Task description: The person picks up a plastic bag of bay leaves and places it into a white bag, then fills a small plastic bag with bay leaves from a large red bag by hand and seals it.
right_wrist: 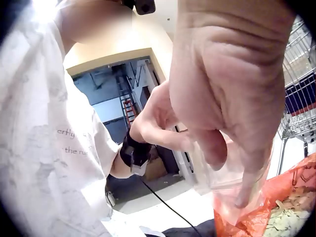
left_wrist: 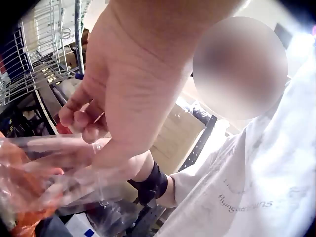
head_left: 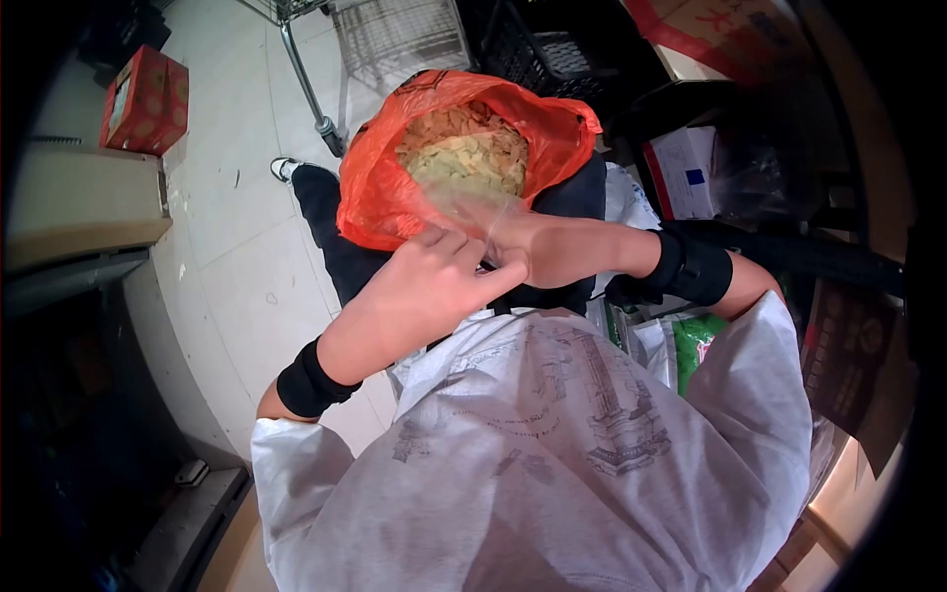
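Observation:
An orange plastic bag (head_left: 370,183) stands wide open between the person's knees, filled with pale yellow-brown flat flakes (head_left: 469,158). Over its near rim, both hands are at a clear plastic bag (left_wrist: 64,173). The left hand (head_left: 409,281) pinches the clear bag's edge between thumb and curled fingers, close to the right wrist. The right hand (right_wrist: 232,98) is in the clear bag, its fingers pointing down with the thin film around them. In the head view, the left hand partly hides the right hand (head_left: 538,247).
A metal cart (head_left: 301,69) stands beyond the orange bag, beside a black crate (head_left: 567,54). On the floor at far left is a red box (head_left: 148,104). A white box (head_left: 683,173) and a green package (head_left: 695,345) lie at the right.

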A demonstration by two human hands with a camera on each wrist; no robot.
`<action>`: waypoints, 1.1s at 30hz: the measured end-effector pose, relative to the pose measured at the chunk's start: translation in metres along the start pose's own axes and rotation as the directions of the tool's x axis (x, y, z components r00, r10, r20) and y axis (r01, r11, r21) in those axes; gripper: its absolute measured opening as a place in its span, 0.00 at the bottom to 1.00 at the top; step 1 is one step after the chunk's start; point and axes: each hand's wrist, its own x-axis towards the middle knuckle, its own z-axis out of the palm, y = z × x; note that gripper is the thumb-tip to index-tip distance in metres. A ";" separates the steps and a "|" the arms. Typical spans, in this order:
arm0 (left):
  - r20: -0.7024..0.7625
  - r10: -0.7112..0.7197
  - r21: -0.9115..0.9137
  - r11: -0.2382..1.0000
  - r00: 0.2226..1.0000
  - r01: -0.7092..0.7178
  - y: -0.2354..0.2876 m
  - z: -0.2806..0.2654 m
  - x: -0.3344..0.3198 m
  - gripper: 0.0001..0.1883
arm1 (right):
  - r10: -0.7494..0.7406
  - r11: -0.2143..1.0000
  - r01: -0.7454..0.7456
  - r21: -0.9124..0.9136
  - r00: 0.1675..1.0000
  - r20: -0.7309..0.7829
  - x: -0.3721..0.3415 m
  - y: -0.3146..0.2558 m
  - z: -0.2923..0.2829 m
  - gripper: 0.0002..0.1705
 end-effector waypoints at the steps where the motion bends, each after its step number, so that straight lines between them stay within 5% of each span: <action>1: 0.001 -0.002 -0.002 1.000 1.000 0.002 0.001 0.001 -0.002 0.14 | 0.013 0.999 -0.013 -0.038 1.000 -0.003 0.003 0.014 0.009 0.54; 3: 0.061 -0.025 0.128 0.992 0.998 0.017 0.003 0.004 -0.005 0.15 | 0.026 0.997 -0.026 -0.076 1.000 -0.005 0.002 0.017 0.013 0.54; 6: 0.059 -0.040 0.053 0.998 0.997 0.037 -0.006 0.007 -0.011 0.14 | 0.003 0.989 0.002 0.146 0.999 -0.033 -0.007 -0.024 0.000 0.45; 9: -0.006 -0.071 -0.007 0.997 0.997 0.071 -0.016 -0.008 -0.015 0.11 | 0.009 0.996 -0.012 -0.093 0.999 -0.034 -0.016 -0.042 -0.006 0.35; 11: -0.029 -0.112 -0.077 0.991 0.993 0.110 -0.022 -0.014 -0.021 0.08 | -0.439 0.748 0.256 -0.612 0.883 -0.167 -0.024 -0.047 -0.010 0.26; 13: -0.019 -0.209 -0.091 0.974 0.978 0.207 -0.027 -0.017 -0.030 0.08 | -0.398 0.749 0.262 -0.609 0.912 -0.097 -0.024 -0.045 -0.021 0.27; 16: -0.103 -0.250 -0.100 0.966 0.963 0.240 -0.031 -0.012 -0.039 0.10 | -0.506 0.632 0.123 -0.765 0.814 -0.286 -0.028 -0.034 -0.018 0.21; 20: -0.193 -0.310 -0.234 0.936 0.931 0.264 -0.033 -0.003 -0.048 0.14 | -0.531 0.701 0.139 -0.699 0.756 -0.382 -0.017 -0.010 -0.017 0.15; 26: -0.248 -0.398 -0.293 0.900 0.883 0.323 -0.039 0.020 -0.053 0.13 | -0.445 0.831 0.171 -0.529 0.776 -0.448 0.004 0.018 -0.012 0.12; 28: -0.264 -0.424 -0.301 0.890 0.866 0.343 -0.045 0.026 -0.054 0.12 | -0.455 0.890 0.388 -0.240 0.724 -0.518 0.014 0.021 -0.023 0.12; 29: -0.259 -0.448 -0.298 0.880 0.856 0.371 -0.049 0.029 -0.056 0.11 | -0.449 0.893 0.384 -0.234 0.728 -0.518 0.021 0.028 -0.027 0.12; 30: -0.254 -0.473 -0.295 0.869 0.844 0.398 -0.053 0.030 -0.057 0.11 | -0.220 0.899 0.410 0.153 0.727 -0.650 0.029 0.040 -0.030 0.12; 31: -0.250 -0.475 -0.301 0.866 0.844 0.399 -0.057 0.032 -0.055 0.11 | 0.043 0.747 0.427 0.509 0.734 -0.678 0.038 0.055 -0.034 0.12; 33: -0.213 -0.474 -0.268 0.869 0.854 0.416 -0.066 0.035 -0.051 0.09 | 0.397 0.671 0.281 0.686 0.646 -0.652 0.070 0.106 -0.049 0.13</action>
